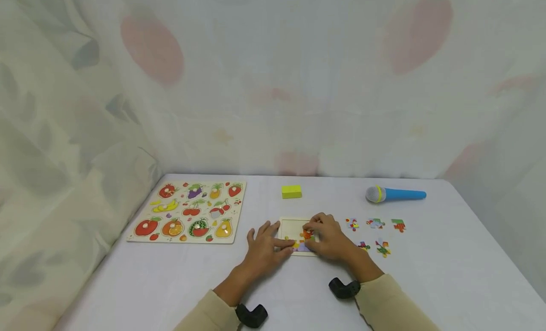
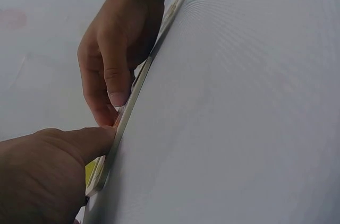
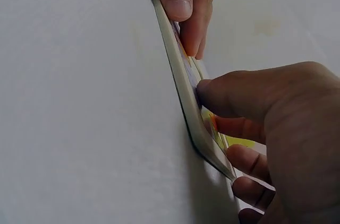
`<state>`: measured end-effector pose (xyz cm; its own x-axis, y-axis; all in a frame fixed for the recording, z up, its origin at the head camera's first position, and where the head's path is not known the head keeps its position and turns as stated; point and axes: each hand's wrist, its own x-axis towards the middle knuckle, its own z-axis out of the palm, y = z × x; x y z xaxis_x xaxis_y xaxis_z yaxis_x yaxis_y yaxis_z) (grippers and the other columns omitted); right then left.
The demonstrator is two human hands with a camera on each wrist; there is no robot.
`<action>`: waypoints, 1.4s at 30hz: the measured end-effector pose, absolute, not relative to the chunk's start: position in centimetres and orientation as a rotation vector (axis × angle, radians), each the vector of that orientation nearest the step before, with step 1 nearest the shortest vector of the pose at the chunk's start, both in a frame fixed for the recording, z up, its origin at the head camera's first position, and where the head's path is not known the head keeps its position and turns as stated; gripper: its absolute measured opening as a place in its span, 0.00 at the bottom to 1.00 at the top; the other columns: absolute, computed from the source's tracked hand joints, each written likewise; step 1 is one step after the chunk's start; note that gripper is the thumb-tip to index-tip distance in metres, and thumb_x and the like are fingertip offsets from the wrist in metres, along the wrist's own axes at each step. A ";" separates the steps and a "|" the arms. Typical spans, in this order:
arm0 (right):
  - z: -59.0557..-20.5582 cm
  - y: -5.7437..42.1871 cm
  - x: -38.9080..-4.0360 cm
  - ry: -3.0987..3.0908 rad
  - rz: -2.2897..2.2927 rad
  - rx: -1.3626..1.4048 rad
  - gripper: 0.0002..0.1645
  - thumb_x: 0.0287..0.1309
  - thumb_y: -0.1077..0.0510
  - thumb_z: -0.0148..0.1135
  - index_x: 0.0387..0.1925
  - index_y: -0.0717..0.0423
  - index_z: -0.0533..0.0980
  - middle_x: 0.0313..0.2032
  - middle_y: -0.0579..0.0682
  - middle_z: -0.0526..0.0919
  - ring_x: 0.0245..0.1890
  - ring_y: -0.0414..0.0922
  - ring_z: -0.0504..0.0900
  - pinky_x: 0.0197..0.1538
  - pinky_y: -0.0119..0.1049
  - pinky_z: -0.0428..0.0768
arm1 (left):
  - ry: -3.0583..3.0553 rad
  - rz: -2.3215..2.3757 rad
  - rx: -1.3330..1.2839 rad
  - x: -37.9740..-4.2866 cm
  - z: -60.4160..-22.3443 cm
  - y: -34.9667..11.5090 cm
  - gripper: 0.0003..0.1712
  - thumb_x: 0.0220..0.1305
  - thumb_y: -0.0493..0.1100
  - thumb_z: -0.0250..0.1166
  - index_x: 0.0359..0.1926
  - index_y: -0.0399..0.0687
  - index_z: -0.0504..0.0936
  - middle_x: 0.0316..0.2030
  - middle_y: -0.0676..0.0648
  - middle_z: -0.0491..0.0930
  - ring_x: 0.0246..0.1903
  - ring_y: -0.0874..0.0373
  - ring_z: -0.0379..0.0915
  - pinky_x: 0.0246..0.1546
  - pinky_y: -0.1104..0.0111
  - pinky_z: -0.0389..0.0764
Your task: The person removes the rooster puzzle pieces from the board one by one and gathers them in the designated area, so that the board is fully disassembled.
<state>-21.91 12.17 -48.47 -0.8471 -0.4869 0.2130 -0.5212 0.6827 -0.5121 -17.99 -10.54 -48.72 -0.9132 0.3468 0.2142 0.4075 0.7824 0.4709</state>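
Observation:
A small wooden jigsaw tray [image 1: 292, 223] lies flat, with colourful pieces along its near side. My left hand [image 1: 266, 249] rests at its left edge, thumb and index finger reaching over the pieces while the other fingers spread along the frame. At the tray's right side, my right hand [image 1: 332, 241] holds an orange puzzle piece [image 1: 307, 234] between thumb and index finger, low over the tray. In the right wrist view, the right thumb [image 3: 223, 94] reaches over the frame's near edge. The left wrist view has the left hand [image 2: 48, 168] touching the tray's edge.
Several loose jigsaw pieces [image 1: 383, 248] lie to the right. Behind the tray sits a yellow-green block [image 1: 291, 192]. A blue toy microphone [image 1: 403, 194] lies at the back right, and a fruit knob-puzzle board [image 1: 183, 222] at the left. Patterned cloth [image 1: 273, 84] hangs behind the table.

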 end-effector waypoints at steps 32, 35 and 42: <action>-48.5 12.8 -21.7 -2.730 0.947 1.007 0.20 0.56 0.62 0.65 0.53 0.56 0.80 0.43 0.45 0.74 0.44 0.45 0.68 0.47 0.47 0.65 | -2.851 -0.782 -0.589 -18.1 -48.7 -10.4 0.13 0.58 0.55 0.69 0.44 0.63 0.89 0.65 0.41 0.67 0.66 0.39 0.54 0.56 0.33 0.44; -48.5 12.8 -21.8 -2.722 0.946 1.021 0.20 0.57 0.63 0.64 0.53 0.57 0.80 0.43 0.44 0.73 0.43 0.45 0.67 0.47 0.47 0.65 | -2.855 -0.782 -0.583 -18.1 -48.7 -10.4 0.13 0.58 0.55 0.69 0.44 0.63 0.89 0.65 0.41 0.67 0.66 0.39 0.54 0.56 0.33 0.44; -48.3 12.9 -21.7 -2.711 0.938 1.015 0.22 0.59 0.63 0.63 0.56 0.59 0.78 0.43 0.44 0.72 0.44 0.44 0.66 0.47 0.46 0.65 | -2.854 -0.785 -0.586 -18.1 -48.7 -10.4 0.13 0.58 0.54 0.69 0.44 0.63 0.89 0.65 0.41 0.67 0.66 0.39 0.54 0.56 0.33 0.44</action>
